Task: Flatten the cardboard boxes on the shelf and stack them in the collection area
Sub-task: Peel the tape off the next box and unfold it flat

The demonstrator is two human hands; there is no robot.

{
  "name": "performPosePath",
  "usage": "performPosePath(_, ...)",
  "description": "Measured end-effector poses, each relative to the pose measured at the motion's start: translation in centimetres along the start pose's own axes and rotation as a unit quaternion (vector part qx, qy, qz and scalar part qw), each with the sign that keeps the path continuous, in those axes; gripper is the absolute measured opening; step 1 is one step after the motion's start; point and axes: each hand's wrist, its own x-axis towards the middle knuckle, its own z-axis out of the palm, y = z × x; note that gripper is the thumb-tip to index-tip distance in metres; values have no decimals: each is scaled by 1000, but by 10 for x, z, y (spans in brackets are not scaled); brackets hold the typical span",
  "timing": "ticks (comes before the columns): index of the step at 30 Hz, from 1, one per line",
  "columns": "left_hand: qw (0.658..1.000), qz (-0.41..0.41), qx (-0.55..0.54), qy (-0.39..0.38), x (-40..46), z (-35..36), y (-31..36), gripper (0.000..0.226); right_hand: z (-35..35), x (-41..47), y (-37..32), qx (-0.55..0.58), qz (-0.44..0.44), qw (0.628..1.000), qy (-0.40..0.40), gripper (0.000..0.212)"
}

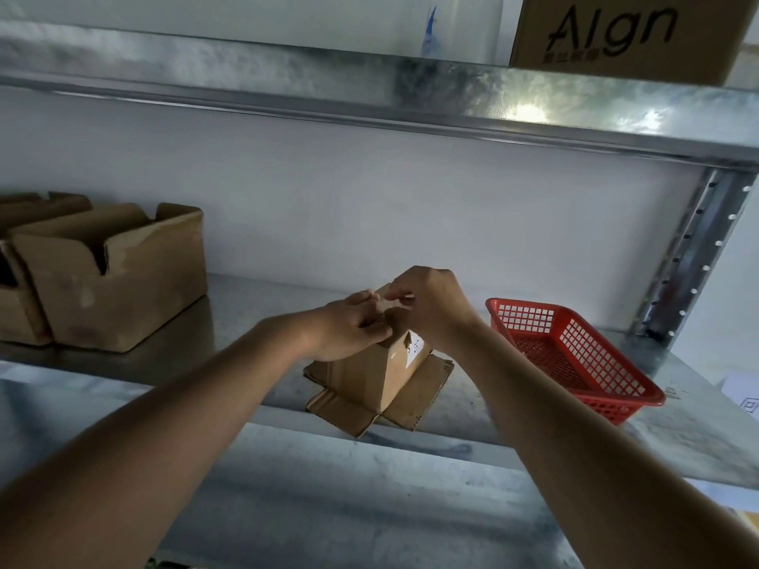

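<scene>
Box (378, 371) top pinched by both hands.

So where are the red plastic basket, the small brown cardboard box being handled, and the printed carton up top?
Red plastic basket (591, 355): head view, mesh floor.
Small brown cardboard box (369, 375): head view, front side.
Printed carton (632, 30): head view, lettered face.

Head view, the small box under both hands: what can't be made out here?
- Top of the small box: covered by the left hand and right hand, so what the fingers pinch is unclear.
- White label on it: too small to read.
- Open boxes at left: one cut off by the frame edge.
- Box on the upper shelf: cut off at top.
</scene>
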Motion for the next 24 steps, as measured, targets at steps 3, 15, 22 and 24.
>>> performPosePath(3, 1000, 7, -15, -2, -2, 1, -1, 62, 2, 3, 0, -34, 5, 998, -59, 21)
performPosePath(15, 997, -1, 67, 26, -2, -4, 13, 65, 3, 10, 8, 19, 81, 993, -85, 22)
performPosePath(22, 993, 22, 99, 55, -6, 3, 12, 63, 9, 12, 11, 16, 163, 986, -16, 15)
performPosePath(24, 993, 10, 114, 41, -7, -4, 8, 68, 10, 12, 13, 68, 218, 974, 14, 19)
